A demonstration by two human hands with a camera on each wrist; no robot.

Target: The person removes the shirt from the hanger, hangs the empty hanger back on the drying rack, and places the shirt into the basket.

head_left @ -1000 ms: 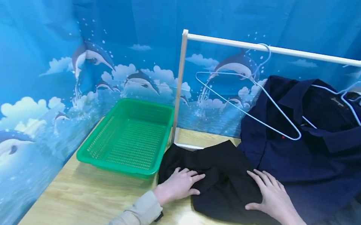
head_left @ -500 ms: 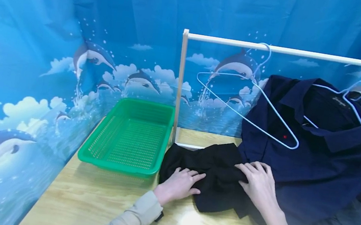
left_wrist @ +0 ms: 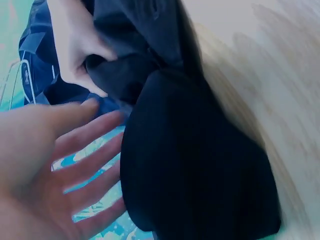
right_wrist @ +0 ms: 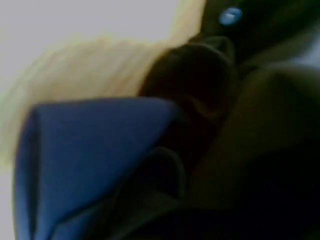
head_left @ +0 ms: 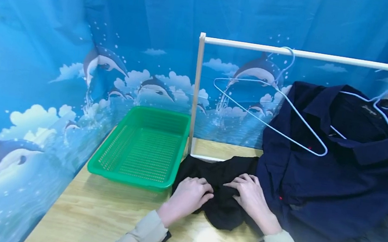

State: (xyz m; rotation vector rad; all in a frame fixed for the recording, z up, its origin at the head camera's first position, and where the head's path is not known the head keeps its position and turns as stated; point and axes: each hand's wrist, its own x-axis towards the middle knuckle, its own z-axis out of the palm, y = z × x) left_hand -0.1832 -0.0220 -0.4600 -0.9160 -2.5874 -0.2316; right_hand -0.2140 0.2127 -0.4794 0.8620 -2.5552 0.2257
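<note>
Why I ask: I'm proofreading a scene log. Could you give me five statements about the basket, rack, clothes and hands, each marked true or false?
1. The green basket stands to the left of the rack in the head view. True.
2. The navy shirt lies folded in the green basket. False: it hangs from the rack.
3. The leftmost hanger on the rack carries no garment. True.
4. The right hand holds a white towel. False: it grips the black garment.
5. The left hand is inside the green basket. False: it is at the black garment.
</note>
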